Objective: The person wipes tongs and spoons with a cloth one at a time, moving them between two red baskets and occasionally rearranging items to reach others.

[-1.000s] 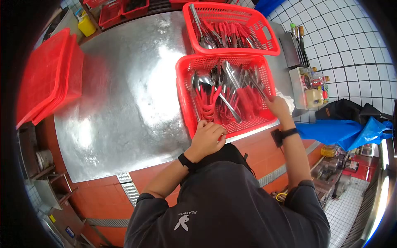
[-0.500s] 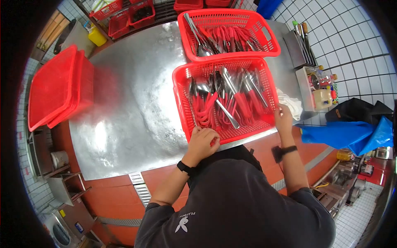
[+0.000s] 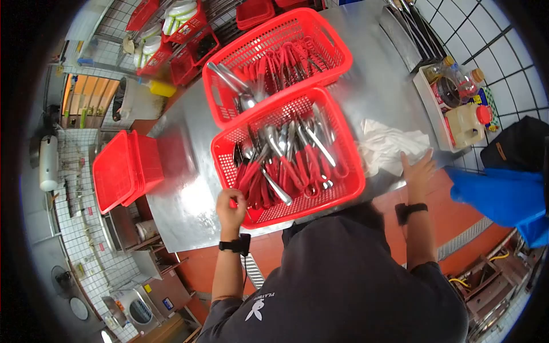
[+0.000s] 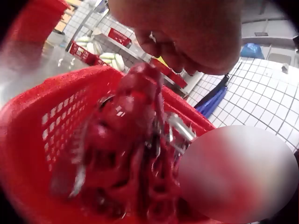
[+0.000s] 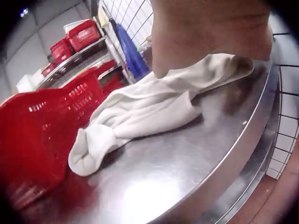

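My left hand (image 3: 231, 210) is at the near left corner of the front red basket (image 3: 320, 201), its fingers bent. A small red part shows between thumb and fingers; I cannot tell whether it is the rim or a handle. In the left wrist view, the bent fingers (image 4: 175, 58) are close over red handles (image 4: 126, 114). Metal tongs and other utensils with red handles (image 3: 274, 177) fill this basket, with a metal spoon (image 3: 277, 187) on top. My right hand (image 3: 419, 170), fingers spread, is at the right edge of a crumpled white cloth (image 3: 389, 146).
Behind stands a second red basket (image 3: 214, 106) of red-handled utensils. Stacked red baskets (image 3: 117, 171) are at the left of the steel table (image 3: 191, 208). A caddy (image 3: 437, 117) of bottles and a utensil rack (image 3: 400, 40) line the tiled wall.
My right hand has left the basket's right side and moved right to the cloth. My left hand stays at the near left corner. The head view has turned, tilting the baskets in it.
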`<state>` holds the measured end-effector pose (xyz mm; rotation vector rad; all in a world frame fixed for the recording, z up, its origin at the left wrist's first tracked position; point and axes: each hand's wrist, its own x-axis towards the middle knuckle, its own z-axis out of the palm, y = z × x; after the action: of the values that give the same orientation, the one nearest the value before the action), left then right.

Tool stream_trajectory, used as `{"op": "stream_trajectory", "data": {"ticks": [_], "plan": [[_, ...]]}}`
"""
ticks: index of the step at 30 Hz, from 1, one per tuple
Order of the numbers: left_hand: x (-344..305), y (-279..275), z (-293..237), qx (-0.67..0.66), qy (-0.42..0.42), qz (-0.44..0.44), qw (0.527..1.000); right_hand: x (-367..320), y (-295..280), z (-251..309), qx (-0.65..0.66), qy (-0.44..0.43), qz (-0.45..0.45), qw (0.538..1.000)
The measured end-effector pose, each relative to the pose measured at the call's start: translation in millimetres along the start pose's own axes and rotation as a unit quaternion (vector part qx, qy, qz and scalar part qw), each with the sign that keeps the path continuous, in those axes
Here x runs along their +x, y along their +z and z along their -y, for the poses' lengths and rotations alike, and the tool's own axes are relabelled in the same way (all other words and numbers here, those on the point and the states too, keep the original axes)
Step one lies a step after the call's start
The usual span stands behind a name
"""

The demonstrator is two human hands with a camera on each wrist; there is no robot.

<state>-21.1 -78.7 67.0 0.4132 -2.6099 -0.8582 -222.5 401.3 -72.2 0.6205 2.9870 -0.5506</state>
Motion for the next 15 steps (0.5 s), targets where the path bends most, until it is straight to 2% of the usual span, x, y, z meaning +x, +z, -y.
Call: {"op": "stream_trajectory", "data": {"ticks": [1,3,5,8,12,13,15], "plan": [[17.0,0.4,-9.1,0.024,0.007,-0.027,0.999,6.9,6.9,-0.4,0.005,-0.002,0.008,1.0],[56.0,5.5,-35.3,0.052,0.007,-0.035,0.998,15.5,18.3,4.9,-0.011,-0.09,-0.018,0.996],[94.3,19.3,-57.1,0.064,0.051,-0.025,0.996,20.7,18.6,16.5,-0.033,-0.067,0.017,0.997],[152.1,46.0,-100.9,0.064,0.089,0.022,0.994,25.0,24.4,22.3,-0.048,-0.064,-0.016,0.997],[229.1,84.9,-122.2,0.087,0.14,0.084,0.983,27.9,27.7,19.6,-0.04,-0.075,-0.025,0.996],[247.5,96.6,-125.3,0.089,0.139,0.087,0.982,28.7,28.0,18.6,-0.04,-0.073,-0.021,0.996],[284.2,119.9,-127.9,0.127,0.079,0.155,0.977,30.1,26.6,17.5,-0.037,-0.078,-0.011,0.996]]}}
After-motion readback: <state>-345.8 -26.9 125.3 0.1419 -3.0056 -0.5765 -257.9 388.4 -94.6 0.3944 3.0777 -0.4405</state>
